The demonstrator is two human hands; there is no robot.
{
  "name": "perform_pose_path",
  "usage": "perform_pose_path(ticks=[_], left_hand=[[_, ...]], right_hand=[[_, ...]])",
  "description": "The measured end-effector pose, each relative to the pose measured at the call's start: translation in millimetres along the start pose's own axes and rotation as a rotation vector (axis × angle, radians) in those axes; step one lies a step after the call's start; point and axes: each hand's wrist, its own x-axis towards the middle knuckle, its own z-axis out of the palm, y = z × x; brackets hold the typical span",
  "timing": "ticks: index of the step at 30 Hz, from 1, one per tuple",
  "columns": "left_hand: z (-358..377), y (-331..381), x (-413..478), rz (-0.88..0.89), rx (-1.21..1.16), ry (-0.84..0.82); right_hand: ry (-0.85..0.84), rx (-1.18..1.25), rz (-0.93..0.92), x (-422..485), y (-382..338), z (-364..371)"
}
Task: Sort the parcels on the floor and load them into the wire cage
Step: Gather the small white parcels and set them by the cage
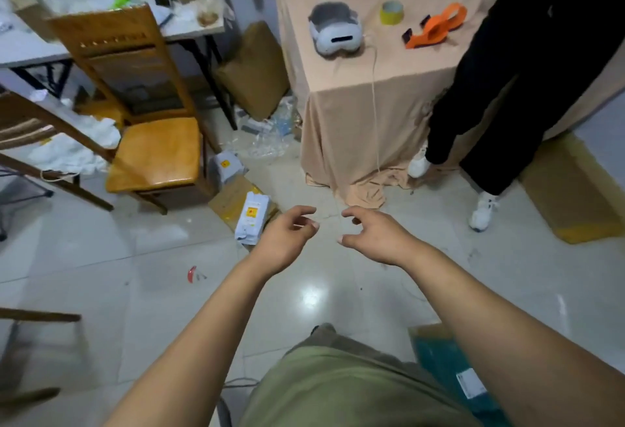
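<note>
Both arms reach forward at the centre of the frame. The left hand (287, 240) and the right hand (375, 237) hold nothing, and their fingers are loosely bent, probably ready to take a parcel. The nearest parcel, a flat white plastic mailer bag with an orange sticker (252, 220), lies just left of the left hand, partly on a flat brown cardboard box (230, 198). It looks soft and wrinkled. A grey mailer bag (226, 166) lies above it. The wire cage is not visible.

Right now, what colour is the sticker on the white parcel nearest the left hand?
The sticker is orange; head view.
</note>
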Motion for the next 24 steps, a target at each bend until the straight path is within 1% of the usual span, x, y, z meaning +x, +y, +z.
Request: perform_pose_path(ticks=[3, 7, 11, 15, 19, 22, 24], left_hand=[[-42, -14, 20, -0.031, -0.02, 0.036], [-81, -25, 48, -0.053, -0.046, 0.093], [-101, -25, 81, -0.039, -0.075, 0.155], [-108, -23, 114, -0.079, -0.117, 0.223], [-117, -30, 140, -0.145, -0.026, 0.302], [-127, -43, 151, -0.23, 0.051, 0.424], [-133, -51, 153, -0.287, 0.051, 0.504]], right_hand=[[-0.061, -0.068, -0.038, 42, -36, 9], [-0.086, -0.137, -0.066, 86, -68, 15], [-0.12, -0.188, -0.096, 125, -83, 14], [-0.173, -0.227, -0.133, 170, -89, 7], [-0.259, -0.289, -0.192, 223, -94, 4], [-0.312, -0.342, -0.24, 262, -103, 7], [-0.333, -0.369, -0.263, 282, -110, 10]])
